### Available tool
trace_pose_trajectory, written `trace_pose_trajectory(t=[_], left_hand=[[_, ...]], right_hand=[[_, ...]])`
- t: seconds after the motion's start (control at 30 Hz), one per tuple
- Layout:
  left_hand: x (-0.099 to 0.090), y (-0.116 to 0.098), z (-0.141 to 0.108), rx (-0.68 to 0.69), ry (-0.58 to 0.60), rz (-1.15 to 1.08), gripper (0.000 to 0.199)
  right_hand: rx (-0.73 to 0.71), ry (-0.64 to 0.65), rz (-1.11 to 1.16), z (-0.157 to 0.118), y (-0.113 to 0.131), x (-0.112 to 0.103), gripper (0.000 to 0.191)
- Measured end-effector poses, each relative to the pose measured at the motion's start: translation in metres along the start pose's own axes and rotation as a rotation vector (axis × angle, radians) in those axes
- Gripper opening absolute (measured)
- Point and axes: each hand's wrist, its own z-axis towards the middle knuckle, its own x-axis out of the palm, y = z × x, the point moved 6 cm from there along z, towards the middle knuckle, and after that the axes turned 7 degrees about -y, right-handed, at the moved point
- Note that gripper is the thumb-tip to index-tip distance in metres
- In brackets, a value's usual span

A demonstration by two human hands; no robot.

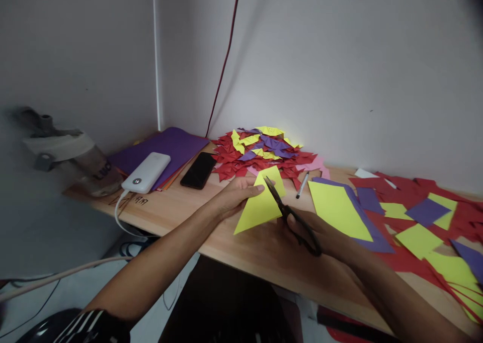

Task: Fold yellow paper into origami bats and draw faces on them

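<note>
Yellow paper (258,209), above the desk (166,209), pinched by my left hand (237,196); black scissors (287,211), gripped in my right hand (320,227), lying across it; I list nearby: folded-paper pile (264,149) behind, pen (302,185), phone (198,170), white power bank (148,172).

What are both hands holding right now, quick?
Left hand: closed, holding the yellow paper.
Right hand: closed, holding the black-handled scissors at that paper.

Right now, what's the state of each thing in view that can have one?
Left grip: closed on yellow paper
Right grip: closed on scissors
Scissors: blades at yellow paper, gap unclear
Power bank: cable plugged in
Phone: flat, no lit screen
Pen: lying, cap unclear
Bottle: blurred, lid unclear
</note>
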Motion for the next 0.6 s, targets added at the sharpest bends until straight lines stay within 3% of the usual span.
trace_pose_trajectory(t=[0.17, 0.6], left_hand=[[-0.001, 0.0, 0.001, -0.006, 0.006, -0.002, 0.056], [0.006, 0.002, -0.004, -0.058, 0.079, -0.017, 0.047]], right_hand=[[0.058, -0.005, 0.108, 0.002, -0.009, 0.0, 0.054], [0.071, -0.053, 0.066, -0.001, 0.007, -0.002, 0.054]])
